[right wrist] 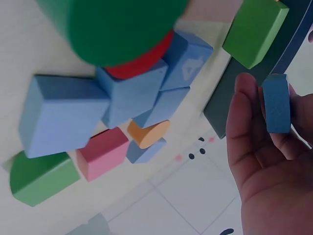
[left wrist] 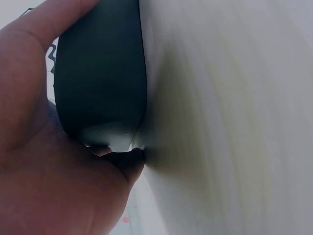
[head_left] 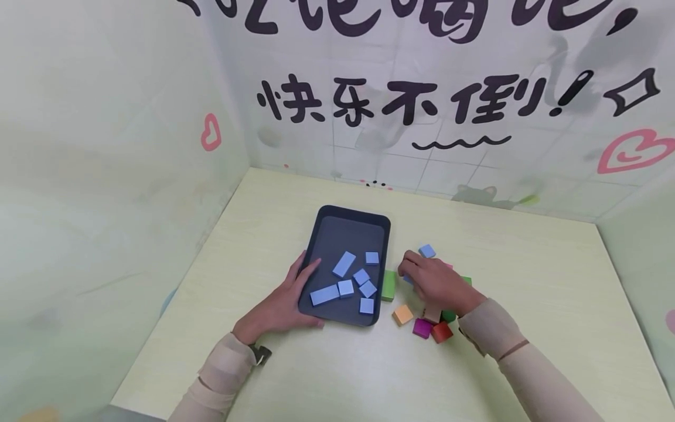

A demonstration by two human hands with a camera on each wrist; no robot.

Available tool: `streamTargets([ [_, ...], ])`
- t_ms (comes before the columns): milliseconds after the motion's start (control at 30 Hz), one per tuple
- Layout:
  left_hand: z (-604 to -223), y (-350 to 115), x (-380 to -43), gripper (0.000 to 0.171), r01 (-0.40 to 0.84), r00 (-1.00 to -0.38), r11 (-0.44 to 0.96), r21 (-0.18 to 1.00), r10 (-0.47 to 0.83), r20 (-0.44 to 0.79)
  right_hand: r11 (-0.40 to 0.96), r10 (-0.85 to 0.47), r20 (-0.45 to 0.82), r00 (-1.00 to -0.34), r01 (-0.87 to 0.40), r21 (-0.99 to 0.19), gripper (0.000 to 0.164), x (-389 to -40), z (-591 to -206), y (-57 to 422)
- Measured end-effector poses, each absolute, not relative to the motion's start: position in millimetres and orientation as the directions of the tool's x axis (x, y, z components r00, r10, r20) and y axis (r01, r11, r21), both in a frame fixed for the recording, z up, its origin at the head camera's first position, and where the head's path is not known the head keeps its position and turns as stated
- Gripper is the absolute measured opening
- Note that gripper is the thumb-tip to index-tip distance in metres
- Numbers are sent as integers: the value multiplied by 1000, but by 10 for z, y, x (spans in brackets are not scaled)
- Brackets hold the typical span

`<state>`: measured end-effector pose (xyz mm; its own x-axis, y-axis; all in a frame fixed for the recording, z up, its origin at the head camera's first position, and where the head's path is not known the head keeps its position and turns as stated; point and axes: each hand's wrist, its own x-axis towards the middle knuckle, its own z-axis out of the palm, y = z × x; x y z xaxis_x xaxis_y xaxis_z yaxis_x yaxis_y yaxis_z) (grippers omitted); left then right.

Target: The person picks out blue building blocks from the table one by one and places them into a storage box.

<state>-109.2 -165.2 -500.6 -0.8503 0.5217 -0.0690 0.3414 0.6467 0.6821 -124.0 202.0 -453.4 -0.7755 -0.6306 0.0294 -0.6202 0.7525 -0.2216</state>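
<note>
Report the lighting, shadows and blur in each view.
Head view: bright, diffuse light, with the tray and its blue blocks distinct; left wrist view: the tray nearly black, a soft shadow beside it, the tabletop streaky and soft; right wrist view: the green rounded block looms close, shaded, cropped, apparently soft-edged.

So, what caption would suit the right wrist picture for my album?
A right hand pinches a blue block near a dark tray, with colourful blocks clustered alongside.

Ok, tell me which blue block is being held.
The blue block pinched in the right hand; the other blue blocks lie ungripped, inside the dark tray or right of it.
</note>
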Motion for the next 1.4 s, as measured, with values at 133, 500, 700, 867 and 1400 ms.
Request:
streamTargets([
  [133, -4997, -1650, -1095, 126, 339, -850, 646, 684, 521, -71, 743, -636, 43, -771, -626, -237, 14, -1328, -4504, 1967],
  [500, -4989, -1650, -1093, 125, 333, -851, 649, 684, 519, -78, 705, -650, 83, -756, -640, -307, 12, -1605, -4496, 1712],
  [700, -4989, -1651, -1099, 125, 338, -851, 649, 682, 520, -73, 709, -653, 103, -750, -654, -263, 14, -1744, -4526, 1579],
  [867, -4987, -1651, -1104, 126, 342, -849, 650, 679, 523, -74, 707, -658, 126, -742, -667, -236, 16, -1859, -4554, 1498],
  [1400, -4998, -1663, -1079, 125, 348, -849, 641, 684, 525, -60, 752, -627, 64, -777, -624, -210, 22, -2213, -4638, 1275],
])
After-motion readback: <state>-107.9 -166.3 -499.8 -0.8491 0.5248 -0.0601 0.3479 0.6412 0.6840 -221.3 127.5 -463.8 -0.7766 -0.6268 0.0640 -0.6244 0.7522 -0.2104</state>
